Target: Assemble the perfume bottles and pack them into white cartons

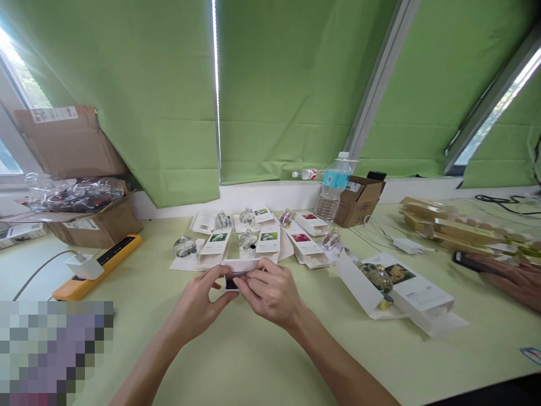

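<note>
White card box [240, 265], dark end [231, 283], in hands [270, 296]

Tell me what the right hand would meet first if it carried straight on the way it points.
The right hand would meet the small white carton first; it is touching it now. Next looks like the left hand, though depth is unclear.

Pale green table top [236, 372], bare in front of the hands. Directly ahead of the left hand [192, 304] and right hand [273, 293]: white cartons [215, 246] laid out among glass ornaments [185, 246]. Right of the right hand: larger opened white carton [406, 287], white charger [408, 245], stacked tan boxes [460, 231]. Left of the left hand: orange power strip [120, 251], white adapter [84, 266], cardboard box [97, 225]. Further ahead: upright water bottle [332, 194], small brown carton [359, 200].
</note>
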`<state>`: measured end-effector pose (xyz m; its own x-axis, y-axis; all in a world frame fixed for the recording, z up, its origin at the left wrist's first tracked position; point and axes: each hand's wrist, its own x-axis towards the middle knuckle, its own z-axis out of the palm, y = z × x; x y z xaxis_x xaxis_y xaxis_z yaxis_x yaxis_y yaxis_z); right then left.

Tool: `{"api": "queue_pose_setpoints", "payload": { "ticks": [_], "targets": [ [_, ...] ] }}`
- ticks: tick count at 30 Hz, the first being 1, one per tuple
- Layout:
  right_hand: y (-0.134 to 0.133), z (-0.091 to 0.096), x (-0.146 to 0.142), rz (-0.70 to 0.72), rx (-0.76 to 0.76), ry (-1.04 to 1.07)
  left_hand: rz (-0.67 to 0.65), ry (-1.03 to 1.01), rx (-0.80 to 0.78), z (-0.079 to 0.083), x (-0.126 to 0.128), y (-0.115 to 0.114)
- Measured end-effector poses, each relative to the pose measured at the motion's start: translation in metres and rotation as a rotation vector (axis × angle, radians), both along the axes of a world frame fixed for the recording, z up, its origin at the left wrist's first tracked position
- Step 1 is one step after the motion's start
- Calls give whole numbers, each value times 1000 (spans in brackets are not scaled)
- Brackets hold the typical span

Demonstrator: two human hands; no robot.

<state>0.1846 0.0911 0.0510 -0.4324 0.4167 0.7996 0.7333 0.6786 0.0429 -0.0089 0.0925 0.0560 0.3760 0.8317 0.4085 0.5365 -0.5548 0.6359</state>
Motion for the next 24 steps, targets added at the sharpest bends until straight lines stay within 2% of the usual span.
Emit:
{"api": "queue_pose_setpoints", "payload": {
  "ticks": [6, 12, 20, 24],
  "targets": [
    [-1, 0, 1, 16, 18, 2, -6, 0, -22, -1, 0, 1],
    [-5, 10, 3, 25, 26, 103, -74, -32, -14, 4, 2, 0],
    [-6, 19, 2, 130, -179, 214, -72, -43, -39, 4, 2, 1],
    [-5, 20, 5, 135, -210, 235, -64, -49, -69, 3, 1, 1]
  ]
}}
